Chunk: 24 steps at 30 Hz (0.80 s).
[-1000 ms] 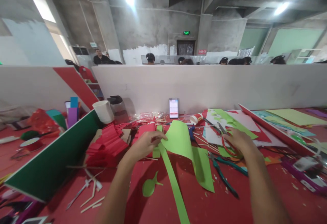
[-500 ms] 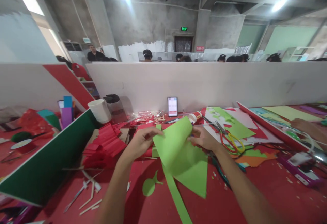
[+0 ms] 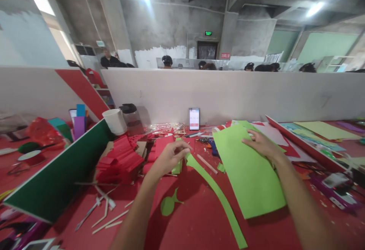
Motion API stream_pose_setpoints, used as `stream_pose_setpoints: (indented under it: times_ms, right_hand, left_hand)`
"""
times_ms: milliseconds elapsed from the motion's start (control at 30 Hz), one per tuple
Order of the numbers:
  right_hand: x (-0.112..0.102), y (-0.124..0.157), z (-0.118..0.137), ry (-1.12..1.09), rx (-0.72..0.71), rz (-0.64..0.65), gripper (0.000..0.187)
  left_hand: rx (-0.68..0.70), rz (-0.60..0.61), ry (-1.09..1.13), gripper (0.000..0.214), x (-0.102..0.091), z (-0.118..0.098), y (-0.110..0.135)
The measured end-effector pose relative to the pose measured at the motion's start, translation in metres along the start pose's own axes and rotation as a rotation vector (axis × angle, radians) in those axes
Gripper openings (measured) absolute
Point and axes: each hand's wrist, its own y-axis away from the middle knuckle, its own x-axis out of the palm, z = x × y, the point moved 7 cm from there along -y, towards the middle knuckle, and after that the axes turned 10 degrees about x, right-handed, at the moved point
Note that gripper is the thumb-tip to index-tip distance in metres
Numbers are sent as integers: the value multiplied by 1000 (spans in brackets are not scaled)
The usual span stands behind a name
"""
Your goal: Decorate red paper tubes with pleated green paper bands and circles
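Note:
Between the thumb and fingers of my left hand [image 3: 172, 155] is the upper end of a long green paper strip [image 3: 218, 192], which curves down toward the table's front. My right hand [image 3: 261, 143] grips the upper right part of a large green paper sheet [image 3: 251, 178], thumb on top. The sheet covers part of the table on the right, hiding what lies beneath. A green paper cutout [image 3: 167, 205], round with a forked tail, lies below my left hand. Small green scraps [image 3: 221, 168] and a pale stick [image 3: 207, 163] lie between the hands.
Folded red paper [image 3: 119, 159] is heaped at the left beside a green board [image 3: 62, 178]. A white roll [image 3: 114, 121] and a dark-lidded jar [image 3: 131, 119] stand behind it. A phone [image 3: 194, 119] leans on the partition [image 3: 242, 94]. Thin sticks [image 3: 111, 221] lie at front left.
My hands have moved apart. The large green sheet has shifted right with my right hand, away from the strip in my left, and lies over the scissors seen before.

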Motion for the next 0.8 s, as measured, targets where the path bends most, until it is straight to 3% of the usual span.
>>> stream_pose_setpoints:
  times_ms: [133,200,300,333,400,467,533,567,700,800]
  right_hand:
    - [1,-15,-28,94,53,12,59]
    - [-6,-19,-30,169,55,-60,59]
    - [-17,-11,-5,219,-34,-214,60]
    - [-13,-3,10,160,-91,-190,59]
    - [9,19,43,-5,-162,34,52]
    - [46,50,79,-172,-241,356,48]
    - [81,78,108,-274,-312,586,46]
    - [96,88,117,-289,-346,636,45]
    - [125,88,122,-282,-378,481,26]
    - [137,83,117,-368,-385,492,19]
  left_hand:
    - [50,119,-126,23,24,-4,-2]
    - [64,165,-175,21,34,-5,-2]
    - [69,187,-209,22,44,-5,-3]
    - [68,183,-216,22,46,-5,-3]
    - [72,173,-226,23,50,-4,-4]
    - [91,168,-235,22,54,-3,-5]
    - [112,169,-238,20,57,-1,-5]
    - [117,167,-241,19,58,1,-5]
    - [104,143,-258,16,60,10,-5]
    - [95,125,-249,14,62,15,-5]
